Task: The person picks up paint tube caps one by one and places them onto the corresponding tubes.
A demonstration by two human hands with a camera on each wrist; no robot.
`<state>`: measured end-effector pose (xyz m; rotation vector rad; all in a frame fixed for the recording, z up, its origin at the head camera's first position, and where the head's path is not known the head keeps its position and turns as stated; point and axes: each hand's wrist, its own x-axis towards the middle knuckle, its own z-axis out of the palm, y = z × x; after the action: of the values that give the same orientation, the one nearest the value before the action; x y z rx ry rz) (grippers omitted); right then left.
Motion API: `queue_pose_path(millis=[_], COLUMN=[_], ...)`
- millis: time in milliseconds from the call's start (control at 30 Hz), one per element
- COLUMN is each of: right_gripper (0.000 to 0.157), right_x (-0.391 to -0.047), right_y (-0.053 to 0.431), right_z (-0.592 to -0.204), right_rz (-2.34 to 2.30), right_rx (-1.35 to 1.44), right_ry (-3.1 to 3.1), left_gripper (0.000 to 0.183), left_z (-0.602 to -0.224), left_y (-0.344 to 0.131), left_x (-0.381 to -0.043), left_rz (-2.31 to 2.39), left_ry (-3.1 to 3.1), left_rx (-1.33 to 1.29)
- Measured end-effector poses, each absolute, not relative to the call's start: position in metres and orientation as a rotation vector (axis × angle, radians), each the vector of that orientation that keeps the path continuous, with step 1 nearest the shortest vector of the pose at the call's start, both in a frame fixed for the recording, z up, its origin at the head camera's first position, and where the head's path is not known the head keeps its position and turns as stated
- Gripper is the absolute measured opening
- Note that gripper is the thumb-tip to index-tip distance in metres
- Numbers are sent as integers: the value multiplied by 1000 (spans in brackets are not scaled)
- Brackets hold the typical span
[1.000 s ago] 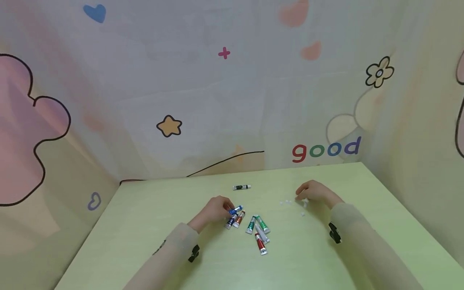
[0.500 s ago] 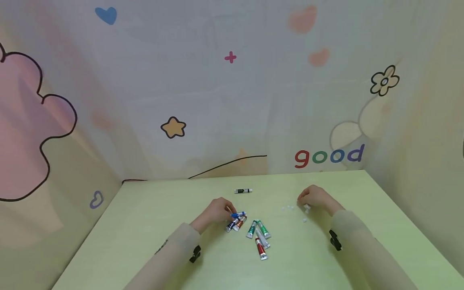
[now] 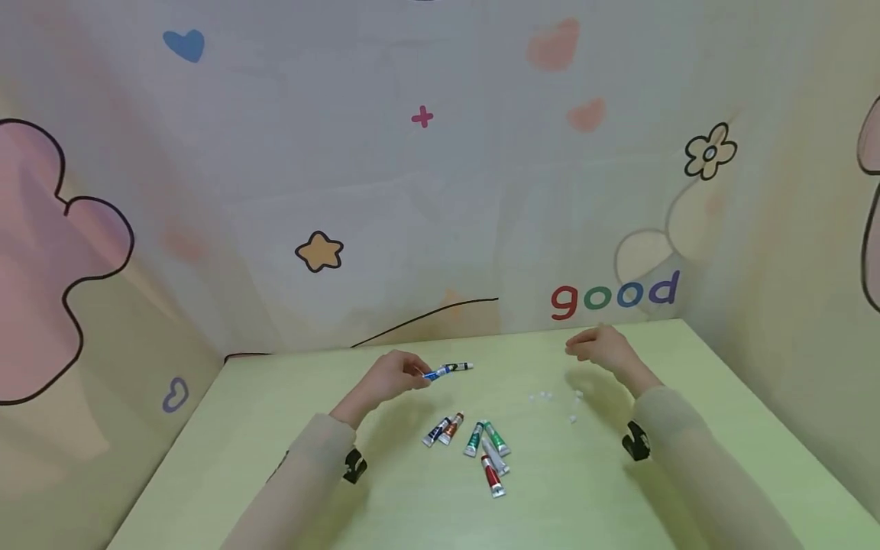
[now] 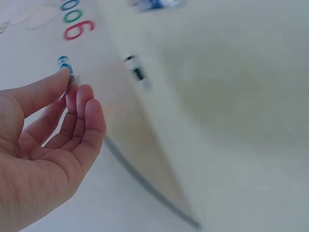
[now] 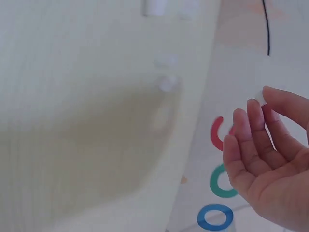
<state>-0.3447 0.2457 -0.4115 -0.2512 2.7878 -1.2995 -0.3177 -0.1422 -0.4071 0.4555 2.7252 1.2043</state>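
head view: blue tube (image 3: 438, 373) juts beyond pinching left hand (image 3: 390, 374).

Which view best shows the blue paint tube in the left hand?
Head view: the blue paint tube shows lengthwise. In the left wrist view, the left hand partly hides it; the right wrist view lacks it.

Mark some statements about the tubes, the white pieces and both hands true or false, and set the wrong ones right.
1. The left hand holds a blue tube. True.
2. The right hand rests on the table. False: it is raised, pinching a small white piece.
3. The red tube lies nearer the person than the black tube. True.
4. The dark blue tube stands upright. False: it lies beside the orange tube.
5. Loose white pieces lie right of the red tube. True.
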Motion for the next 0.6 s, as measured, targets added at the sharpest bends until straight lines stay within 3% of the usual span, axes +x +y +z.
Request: queue_pose_path(millis=[367, 600], right_gripper=[50, 58], right_x=[-337, -325], right_y=[283, 284], right_z=[-352, -323], right_rz=[-1739, -1793], right_rx=[-113, -105], right_ry=[2724, 2915], left_gripper=[15, 15], left_z=[-323, -278], left_y=[-163, -159], left_x=[-310, -285], left_rz=[1310, 1271], left_ry=[2765, 2791], left_rx=[616, 686])
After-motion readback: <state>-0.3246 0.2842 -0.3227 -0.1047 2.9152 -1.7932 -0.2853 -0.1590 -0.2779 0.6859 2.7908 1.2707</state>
